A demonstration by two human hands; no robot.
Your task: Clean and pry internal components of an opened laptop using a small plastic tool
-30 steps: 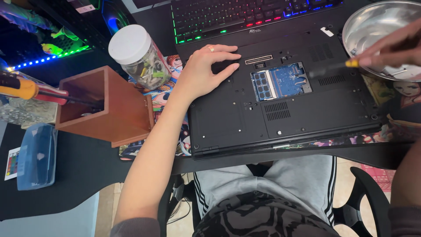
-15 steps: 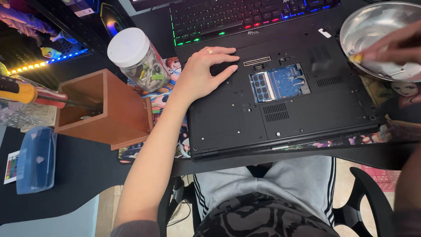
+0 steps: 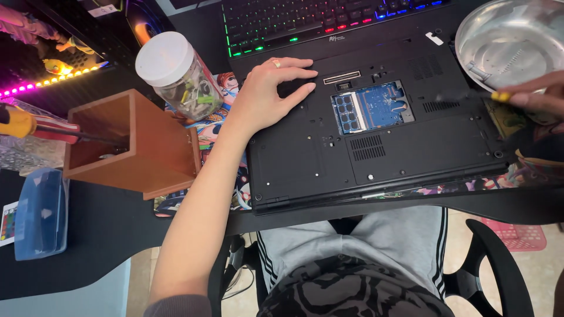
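Grey trousers with black side stripes, dark patterned top, gold ring (image 3: 275,63).

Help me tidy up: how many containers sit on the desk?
3: a lidded clear jar above the wooden box at left, and a metal bowl top right. Others may lie off-frame.

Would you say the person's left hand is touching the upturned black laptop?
Touching: the head view shows the left hand lying flat, palm and fingers down, on the laptop's underside, left of its open compartment.

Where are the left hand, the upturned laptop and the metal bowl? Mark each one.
left hand (image 3: 267,97): head view, back of the hand.
upturned laptop (image 3: 305,161): head view, bare black base panel.
metal bowl (image 3: 470,29): head view, left rim.
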